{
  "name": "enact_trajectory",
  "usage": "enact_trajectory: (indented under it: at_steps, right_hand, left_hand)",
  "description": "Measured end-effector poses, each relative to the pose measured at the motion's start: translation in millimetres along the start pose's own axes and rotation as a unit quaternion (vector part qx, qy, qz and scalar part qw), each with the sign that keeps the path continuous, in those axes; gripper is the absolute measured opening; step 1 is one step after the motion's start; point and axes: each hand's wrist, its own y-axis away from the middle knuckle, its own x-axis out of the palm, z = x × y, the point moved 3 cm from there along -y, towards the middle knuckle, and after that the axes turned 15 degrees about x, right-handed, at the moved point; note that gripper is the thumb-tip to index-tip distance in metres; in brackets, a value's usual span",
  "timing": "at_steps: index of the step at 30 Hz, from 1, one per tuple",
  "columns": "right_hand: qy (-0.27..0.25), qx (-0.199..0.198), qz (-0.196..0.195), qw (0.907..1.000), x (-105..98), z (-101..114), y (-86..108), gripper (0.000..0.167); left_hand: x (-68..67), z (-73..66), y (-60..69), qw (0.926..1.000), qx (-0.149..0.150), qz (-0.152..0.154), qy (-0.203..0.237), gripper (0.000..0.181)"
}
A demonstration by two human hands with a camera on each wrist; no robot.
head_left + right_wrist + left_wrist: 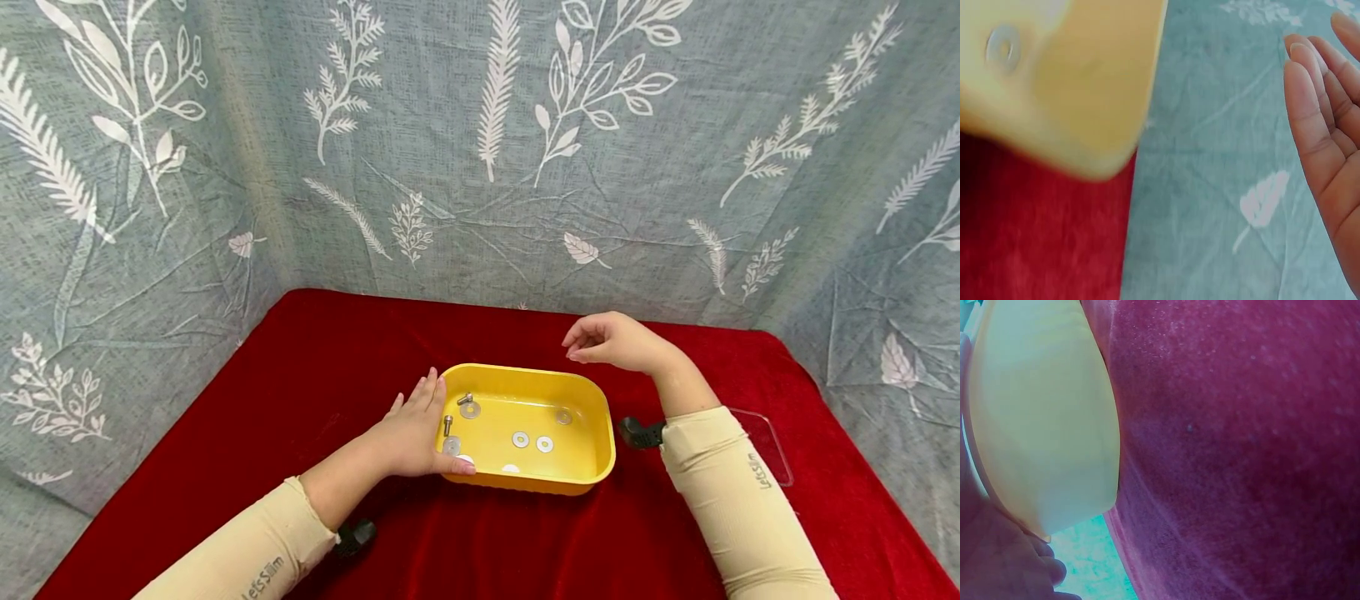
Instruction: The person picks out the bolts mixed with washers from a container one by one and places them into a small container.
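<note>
A yellow rectangular tray [558,477] with rounded corners sits on the red cloth. Across its left end rests my left hand [408,433], fingers straight along the rim and thumb over the near corner. In the left wrist view, that hand [997,562] lies against the tray's outer wall [1047,425]. My right hand [622,342] hovers beyond the tray's far right corner, fingers loosely bent, holding nothing; the right wrist view shows the hand [1329,131] apart from the tray. Inside, two small screws [447,425] lie near the left wall, among several flat washers [544,444].
Red velvet cloth [337,375] covers the table. A clear plastic lid or shallow tray [780,458] lies at the right, partly behind the right sleeve. Grey-green curtains [450,233] with white leaf prints hang behind and at both sides.
</note>
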Motion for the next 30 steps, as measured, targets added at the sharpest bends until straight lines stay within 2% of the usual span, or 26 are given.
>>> enact_trajectory:
  at_steps: [10, 16, 20, 30]
  right_hand:
    - [0.006, 0.002, 0.030, 0.9995, 31.9, 21.4, -31.3, 0.014]
    - [0.033, -0.031, 0.061, 0.9971, 58.6, 31.4, -48.1, 0.016]
    - [0.053, -0.040, 0.078, 0.9948, 75.8, 38.1, -55.2, 0.018]
    - [0.063, -0.048, 0.121, 0.9895, 112.7, 46.4, -69.2, 0.017]
  left_hand:
    - [0.0, 0.2, -1.4, 1.0000, -0.002, 0.004, -0.003, 0.128]
    - [-0.2, -0.8, -1.2, 1.0000, -0.004, 0.004, 0.003, 0.128]
    - [-0.4, -0.6, -0.1, 0.9999, -0.003, 0.008, 0.006, 0.128]
    - [0.2, 0.9, 0.0, 0.9999, -0.002, 0.012, 0.007, 0.129]
